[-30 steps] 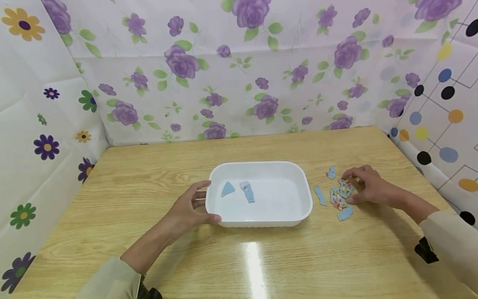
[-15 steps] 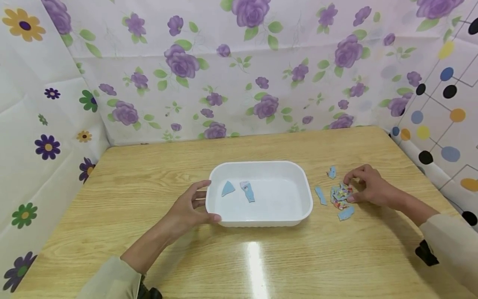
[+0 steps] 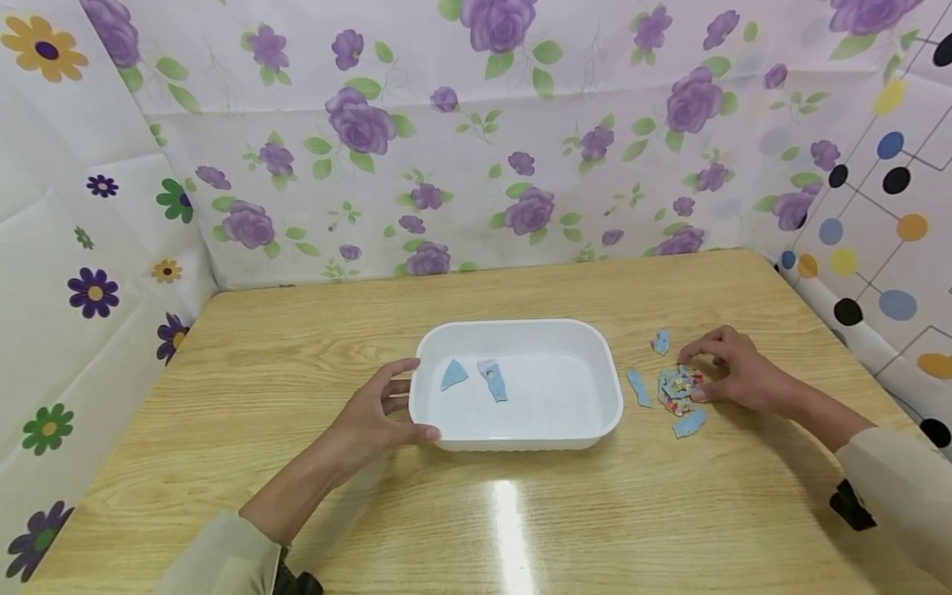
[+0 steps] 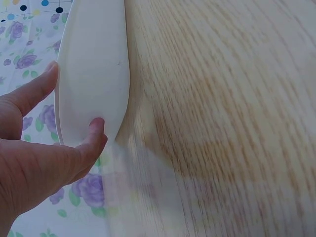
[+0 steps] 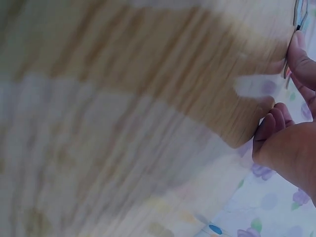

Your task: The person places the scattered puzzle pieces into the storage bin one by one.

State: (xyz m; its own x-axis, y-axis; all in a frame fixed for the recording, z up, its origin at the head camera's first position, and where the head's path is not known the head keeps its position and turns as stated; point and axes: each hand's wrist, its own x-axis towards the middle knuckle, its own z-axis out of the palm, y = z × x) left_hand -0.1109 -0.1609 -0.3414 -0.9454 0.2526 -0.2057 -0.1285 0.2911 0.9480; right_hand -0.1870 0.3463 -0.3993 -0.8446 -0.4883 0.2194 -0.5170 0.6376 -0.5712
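My left hand [image 3: 377, 411] holds the left end of a white plastic tray [image 3: 521, 445], thumb at its front corner and fingers along the side. Inside lie two light blue puzzle pieces, a triangular piece [image 3: 454, 376] and a longer piece [image 3: 493, 381]. To the right of the tray, my right hand [image 3: 732, 372] pinches a multicoloured puzzle piece [image 3: 678, 383], index finger at the far edge and thumb at the near right edge. That piece overlaps others in a small pile. The right wrist view catches only a sliver of the pieces [image 5: 300, 14] by the thumb.
Around the pile lie loose blue pieces: a small piece [image 3: 660, 341] behind, a narrow strip [image 3: 638, 387] by the tray and another piece [image 3: 689, 424] in front. A flowered cloth [image 3: 446, 165] hangs behind the wooden table [image 3: 312, 347].
The multicoloured piece under my right hand has shifted slightly left over the pile, and the index finger has moved slightly back and left. The left hand and tray stay put.
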